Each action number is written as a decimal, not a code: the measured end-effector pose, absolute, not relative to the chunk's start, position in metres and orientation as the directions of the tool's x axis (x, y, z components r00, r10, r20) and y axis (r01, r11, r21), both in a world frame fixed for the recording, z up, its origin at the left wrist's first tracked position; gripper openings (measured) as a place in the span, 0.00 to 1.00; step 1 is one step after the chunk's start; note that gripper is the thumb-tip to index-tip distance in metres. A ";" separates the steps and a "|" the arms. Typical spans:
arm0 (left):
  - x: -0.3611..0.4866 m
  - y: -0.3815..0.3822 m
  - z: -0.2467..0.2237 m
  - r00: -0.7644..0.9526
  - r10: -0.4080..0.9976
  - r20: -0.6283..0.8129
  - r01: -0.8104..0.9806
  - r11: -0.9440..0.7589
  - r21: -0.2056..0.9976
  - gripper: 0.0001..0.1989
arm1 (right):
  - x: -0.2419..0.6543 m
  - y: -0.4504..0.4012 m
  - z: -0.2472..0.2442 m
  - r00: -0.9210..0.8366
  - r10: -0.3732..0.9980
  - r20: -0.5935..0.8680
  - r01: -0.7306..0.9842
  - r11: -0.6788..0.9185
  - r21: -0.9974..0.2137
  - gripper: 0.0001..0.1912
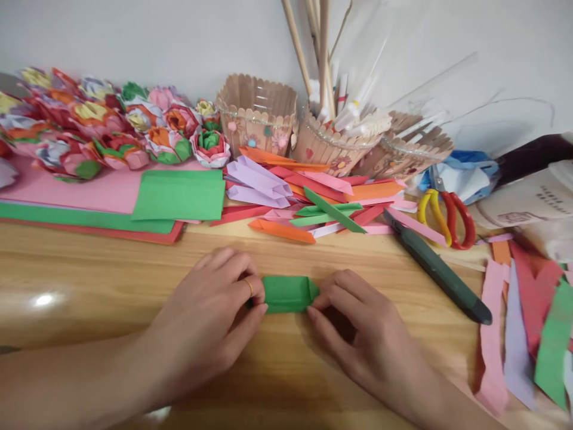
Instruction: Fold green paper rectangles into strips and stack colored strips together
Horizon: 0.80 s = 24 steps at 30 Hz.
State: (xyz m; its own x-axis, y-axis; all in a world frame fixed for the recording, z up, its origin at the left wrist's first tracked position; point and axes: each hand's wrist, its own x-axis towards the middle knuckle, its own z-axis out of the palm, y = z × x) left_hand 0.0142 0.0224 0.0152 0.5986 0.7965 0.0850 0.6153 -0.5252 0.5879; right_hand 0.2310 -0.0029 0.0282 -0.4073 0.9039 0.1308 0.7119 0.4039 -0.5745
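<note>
Apparently pinching green paper [286,292] at mid-frame, on or just above the table [295,376]: left end between thumb and curled fingers of the left hand [219,310], mostly closed; right end between thumb and fingertips of the right hand [367,316], likewise. Could skew the crease by pulling unevenly, or wrinkle the pointed right end by squeezing too hard. Might let the fold spring open by easing off too soon. Farther, right of centre, might knock the dark tool [439,270] with a wide swing. At upper centre, could lose this piece among the folded strips [333,209] if set down too close. Farthest, at upper left, might crush the paper flowers [96,116] with a careless reach
</note>
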 end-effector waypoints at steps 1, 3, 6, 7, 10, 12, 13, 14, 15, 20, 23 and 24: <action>0.015 0.023 0.015 0.600 0.796 0.078 0.621 -0.525 0.583 0.12 | 0.230 -0.003 0.028 -0.408 0.903 0.135 0.718 0.409 -0.563 0.09; 0.015 0.023 0.015 0.600 0.797 0.075 0.624 -0.524 0.579 0.12 | 0.230 -0.003 0.027 -0.412 0.901 0.140 0.725 0.417 -0.549 0.09; 0.015 0.023 0.014 0.593 0.801 0.084 0.624 -0.522 0.581 0.12 | 0.229 -0.002 0.025 -0.415 0.900 0.135 0.739 0.420 -0.526 0.09; 0.015 0.023 0.014 0.594 0.800 0.086 0.623 -0.525 0.580 0.12 | 0.228 -0.002 0.025 -0.420 0.898 0.130 0.746 0.423 -0.515 0.09; 0.018 0.024 0.014 0.589 0.803 0.092 0.629 -0.527 0.571 0.11 | 0.227 0.000 0.024 -0.430 0.893 0.130 0.761 0.436 -0.481 0.10; 0.020 0.024 0.013 0.577 0.811 0.096 0.643 -0.523 0.560 0.11 | 0.226 0.001 0.024 -0.434 0.891 0.131 0.767 0.442 -0.464 0.10; 0.021 0.024 0.013 0.571 0.815 0.103 0.648 -0.524 0.553 0.12 | 0.226 0.001 0.024 -0.437 0.890 0.132 0.770 0.445 -0.457 0.10; 0.021 0.024 0.012 0.567 0.816 0.109 0.652 -0.526 0.545 0.12 | 0.227 0.001 0.024 -0.440 0.888 0.133 0.772 0.450 -0.449 0.10; 0.021 0.024 0.011 0.568 0.815 0.114 0.654 -0.531 0.538 0.12 | 0.227 0.002 0.024 -0.443 0.886 0.135 0.774 0.455 -0.441 0.10; 0.020 0.023 0.009 0.578 0.806 0.129 0.652 -0.552 0.519 0.13 | 0.228 0.001 0.022 -0.459 0.877 0.138 0.775 0.472 -0.421 0.09; 0.021 0.024 0.010 0.574 0.809 0.126 0.655 -0.546 0.523 0.13 | 0.228 0.002 0.021 -0.469 0.873 0.131 0.772 0.478 -0.418 0.09; 0.021 0.024 0.010 0.572 0.810 0.127 0.657 -0.545 0.520 0.13 | 0.228 0.002 0.021 -0.471 0.873 0.127 0.772 0.478 -0.420 0.09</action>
State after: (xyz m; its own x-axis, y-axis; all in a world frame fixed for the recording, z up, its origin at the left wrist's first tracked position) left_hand 0.0211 0.0240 0.0101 0.5719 0.8104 0.1271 0.6571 -0.5454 0.5204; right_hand 0.2279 0.0024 0.0210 -0.4712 0.8728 0.1273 0.7718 0.4778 -0.4196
